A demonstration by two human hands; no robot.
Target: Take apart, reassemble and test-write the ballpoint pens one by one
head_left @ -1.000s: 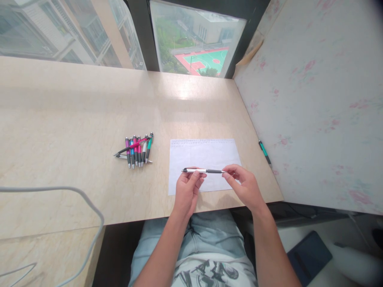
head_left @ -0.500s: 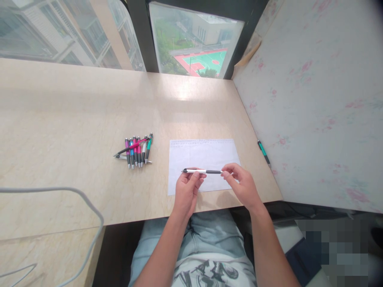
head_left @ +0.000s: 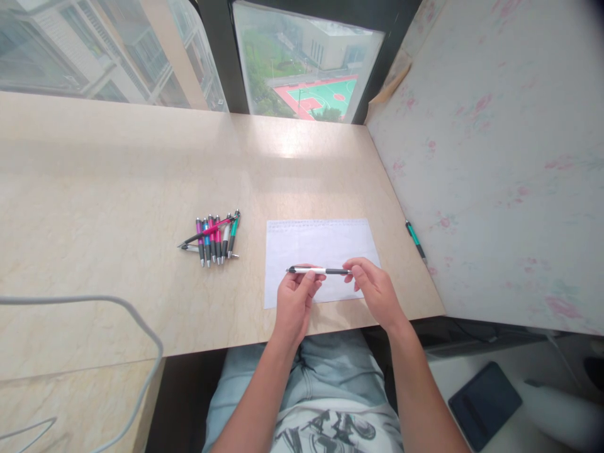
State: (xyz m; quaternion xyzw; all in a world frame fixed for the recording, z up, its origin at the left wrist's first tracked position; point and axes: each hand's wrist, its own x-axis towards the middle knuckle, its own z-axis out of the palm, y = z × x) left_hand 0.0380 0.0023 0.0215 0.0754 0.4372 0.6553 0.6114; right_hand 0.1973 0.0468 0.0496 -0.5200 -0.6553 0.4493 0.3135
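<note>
A white ballpoint pen (head_left: 336, 272) with a dark grip lies level above a sheet of paper (head_left: 287, 245), its tip pointing right. My left hand (head_left: 296, 299) is closed around the white barrel, thumb on top and fingers beneath. At the tip end, my right hand (head_left: 375, 289) has its thumb and fingertips pinched about the metal point, partly covering it. Faint rows of marks run along the paper's top edge.
To the left rests a cluster of several coloured pens (head_left: 212, 239), two lying across the others. A green pen (head_left: 415, 241) lies against the flowered wall (head_left: 481, 189). A grey cable (head_left: 113, 299) curves over the desk at left. A dark tablet-like object (head_left: 485, 406) is low right.
My right thumb and fingers have shifted slightly left and closed more around the pen's tip. My left hand and the pen stay almost where they were.
</note>
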